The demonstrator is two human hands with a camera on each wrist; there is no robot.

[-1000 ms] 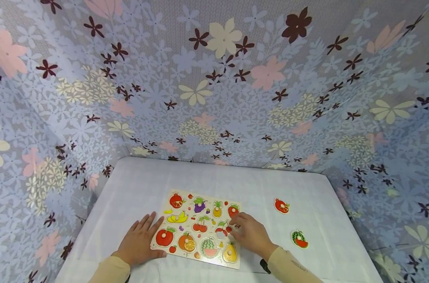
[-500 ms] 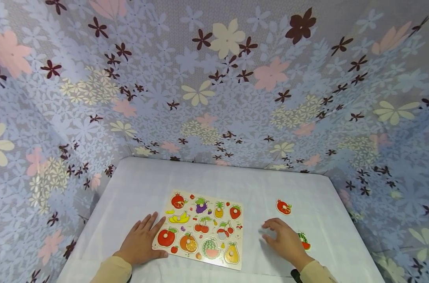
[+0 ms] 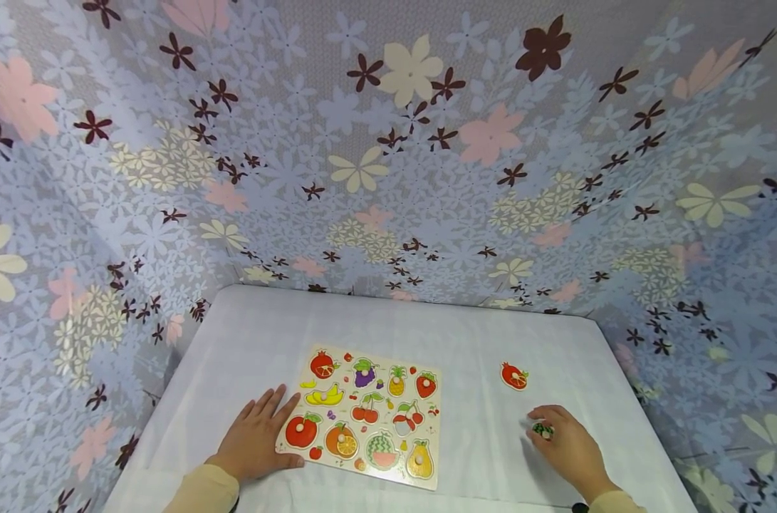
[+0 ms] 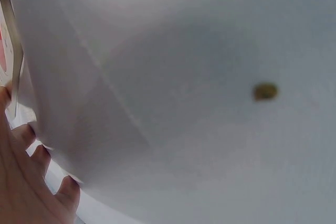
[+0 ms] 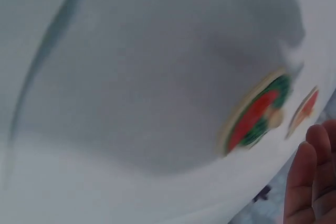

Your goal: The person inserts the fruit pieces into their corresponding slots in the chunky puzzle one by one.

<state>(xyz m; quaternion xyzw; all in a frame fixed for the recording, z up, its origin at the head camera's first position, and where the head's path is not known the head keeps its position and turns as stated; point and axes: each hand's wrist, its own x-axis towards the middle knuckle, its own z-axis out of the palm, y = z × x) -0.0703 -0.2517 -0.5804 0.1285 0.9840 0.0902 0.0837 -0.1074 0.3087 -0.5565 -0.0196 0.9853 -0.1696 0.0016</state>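
In the head view, the fruit puzzle board (image 3: 355, 388) lies on the white table. My left hand (image 3: 253, 434) rests at its left edge, fingers spread, the thumb along the near corner. The left wrist view catches those fingers (image 4: 39, 156) beside a sliver of the board. To the right, my right hand (image 3: 570, 445) is over a watermelon puzzle piece (image 3: 542, 430), partly hidden by the hand. In the right wrist view, that watermelon piece (image 5: 257, 111), with its round knob, appears apart from the visible fingers (image 5: 300, 177); the thumb is hidden.
A pomegranate puzzle piece (image 3: 513, 375) lies beyond my right hand. Several knobbed fruits sit in the board; its watermelon spot shows a pale printed picture. Floral cloth (image 3: 388, 178) hangs behind and beside the white table (image 3: 285, 313).
My right hand has moved right, from the board's right edge across the table to the watermelon piece. My left hand stays at the board. The view has shifted slightly.
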